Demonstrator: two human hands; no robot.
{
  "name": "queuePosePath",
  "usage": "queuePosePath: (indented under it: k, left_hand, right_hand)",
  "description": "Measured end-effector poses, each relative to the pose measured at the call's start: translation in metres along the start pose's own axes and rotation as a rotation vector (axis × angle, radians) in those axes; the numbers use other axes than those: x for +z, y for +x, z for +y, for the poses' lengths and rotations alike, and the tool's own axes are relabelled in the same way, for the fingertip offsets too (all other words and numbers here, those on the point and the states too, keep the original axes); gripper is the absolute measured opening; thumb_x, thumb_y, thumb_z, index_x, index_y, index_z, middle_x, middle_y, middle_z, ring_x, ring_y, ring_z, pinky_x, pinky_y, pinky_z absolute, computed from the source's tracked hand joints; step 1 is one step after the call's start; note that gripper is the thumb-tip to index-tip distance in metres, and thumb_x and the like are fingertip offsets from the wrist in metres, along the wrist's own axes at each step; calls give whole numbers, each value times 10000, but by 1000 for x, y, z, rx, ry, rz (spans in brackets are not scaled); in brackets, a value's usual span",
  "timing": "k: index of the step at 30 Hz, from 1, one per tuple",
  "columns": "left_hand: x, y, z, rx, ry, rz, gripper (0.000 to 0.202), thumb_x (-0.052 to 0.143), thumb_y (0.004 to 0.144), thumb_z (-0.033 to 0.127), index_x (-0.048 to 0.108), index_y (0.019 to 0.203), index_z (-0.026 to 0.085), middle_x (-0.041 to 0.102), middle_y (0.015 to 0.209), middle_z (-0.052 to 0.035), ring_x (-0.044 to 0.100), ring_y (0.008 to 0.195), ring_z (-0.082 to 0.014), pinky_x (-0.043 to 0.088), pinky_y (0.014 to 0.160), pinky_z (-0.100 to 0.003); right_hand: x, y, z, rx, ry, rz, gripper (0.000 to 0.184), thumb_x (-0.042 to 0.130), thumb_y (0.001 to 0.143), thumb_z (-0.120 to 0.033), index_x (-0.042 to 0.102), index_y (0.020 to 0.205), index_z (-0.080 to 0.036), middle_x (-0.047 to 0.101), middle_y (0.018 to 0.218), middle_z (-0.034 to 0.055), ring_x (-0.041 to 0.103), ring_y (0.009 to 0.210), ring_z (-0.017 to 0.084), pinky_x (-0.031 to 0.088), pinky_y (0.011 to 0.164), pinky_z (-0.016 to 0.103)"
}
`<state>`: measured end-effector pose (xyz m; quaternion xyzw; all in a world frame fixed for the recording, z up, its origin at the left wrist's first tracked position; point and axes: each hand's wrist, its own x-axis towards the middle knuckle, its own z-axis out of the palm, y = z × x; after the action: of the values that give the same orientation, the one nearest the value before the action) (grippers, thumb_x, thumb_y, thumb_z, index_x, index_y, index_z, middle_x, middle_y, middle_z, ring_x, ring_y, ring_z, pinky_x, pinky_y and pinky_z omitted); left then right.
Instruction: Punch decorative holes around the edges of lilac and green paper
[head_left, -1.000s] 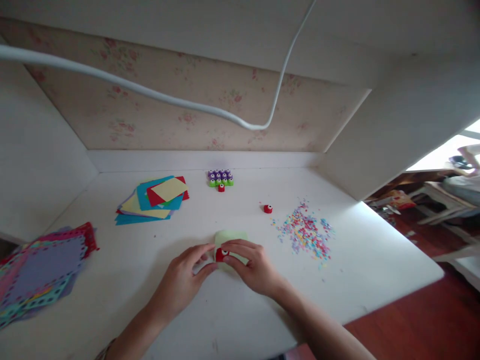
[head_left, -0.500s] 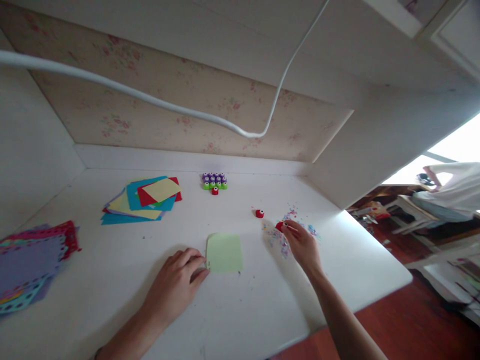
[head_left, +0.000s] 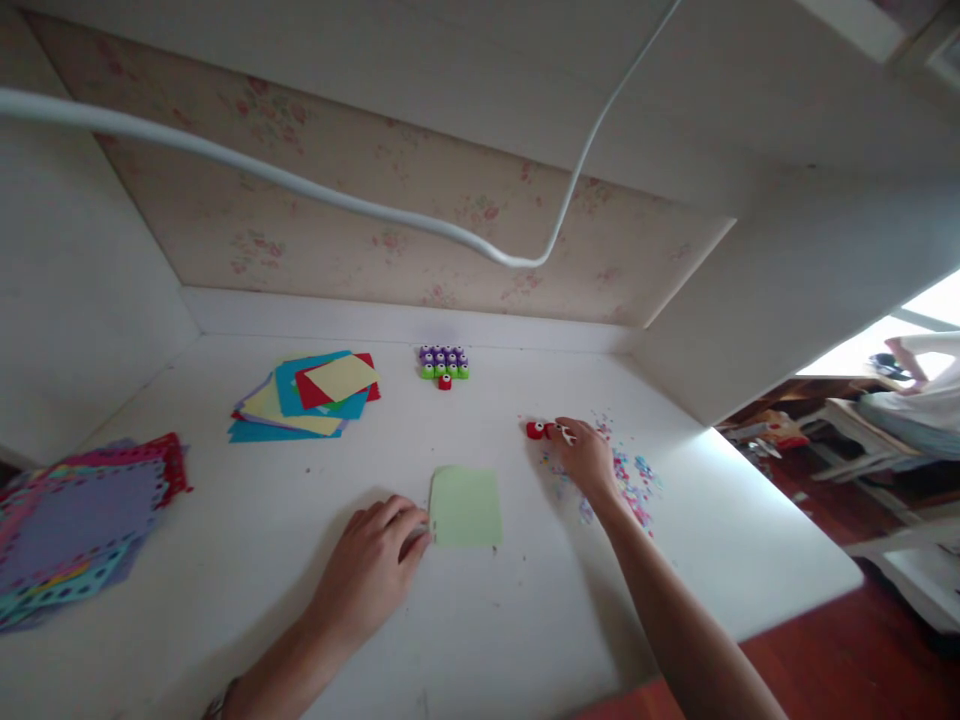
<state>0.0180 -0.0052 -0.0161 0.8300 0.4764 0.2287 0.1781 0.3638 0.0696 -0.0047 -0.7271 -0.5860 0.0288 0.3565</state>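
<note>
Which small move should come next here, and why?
Probably the right hand should set down and release the red punch it grips, because that punch is already close beside another red punch on the table.

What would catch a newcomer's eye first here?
Probably the pale green square of paper near the centre, beside the left hand. Next, the right hand, with a small red plastic-looking block at its fingertips, among multicoloured confetti on the right. Bright rectangular paper sheets overlap at back left.
</note>
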Motion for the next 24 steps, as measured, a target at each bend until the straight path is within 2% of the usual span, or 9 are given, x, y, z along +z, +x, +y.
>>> queuePosePath:
  k: [2,4,7,9,12,14,16,20,24]
  left_hand:
    - [0,0,-2,-7,-28,9,168,513,930,191,657,1013,221,665,1012,-47,628,934,-218,467,824,-393]
    - [0,0,-3,-9,-42,19,209,489,934,167,667,1028,224,662,1012,-45,629,936,-208,473,828,-380]
    - [0,0,-3,-7,-27,32,240,494,923,148,689,1040,226,655,1012,-45,633,935,-209,479,835,-377]
    - [0,0,-2,-2,-15,29,245,503,920,147,699,1043,226,651,1011,-48,635,934,-210,480,831,-374]
    - [0,0,-2,8,-12,19,259,505,925,142,709,1056,232,646,1009,-51,633,938,-203,483,829,-363]
    - [0,0,-3,15,-13,20,267,506,926,139,712,1066,236,644,1010,-53,632,938,-199,486,825,-358]
    - [1,0,-4,21,-14,28,265,511,926,145,715,1068,240,643,1013,-56,632,936,-199,488,818,-358]
    - [2,0,-4,21,-33,35,241,536,921,174,720,1052,255,653,1018,-56,636,950,-204,485,825,-361]
    - [0,1,-3,0,-84,8,247,559,903,164,719,1062,264,670,1035,-48,641,966,-207,485,840,-363]
  right_hand:
    - [-2,-13,-13,-68,-13,55,335,528,905,-422,713,1074,-199,685,1159,130,623,1078,298,457,969,486]
    - [-3,-31,-31,-210,15,33,307,496,944,-382,700,1097,-211,685,1150,116,603,1110,279,454,990,472]
    - [3,-61,-61,-465,70,-265,295,526,950,-353,662,1182,-233,678,1189,98,591,1144,257,482,990,444]
    - [12,-75,-76,-545,60,-431,415,575,927,-374,576,1315,-228,612,1320,108,535,1235,279,462,1029,476]
    - [27,-84,-86,-556,35,-481,525,601,912,-385,500,1390,-195,562,1381,140,491,1290,312,401,1084,539]
    - [32,-84,-86,-553,53,-472,488,611,909,-365,529,1357,-191,598,1331,140,522,1255,306,379,1098,549]
    - [34,-83,-85,-540,113,-468,450,642,891,-343,561,1314,-211,627,1275,121,557,1199,285,412,1074,523]
    - [34,-84,-85,-419,289,-431,324,643,885,-290,619,1204,-240,656,1104,88,628,1006,225,539,893,410]
    - [37,-85,-88,-308,420,-403,160,625,887,-272,686,1029,-231,671,902,55,651,824,188,557,749,347]
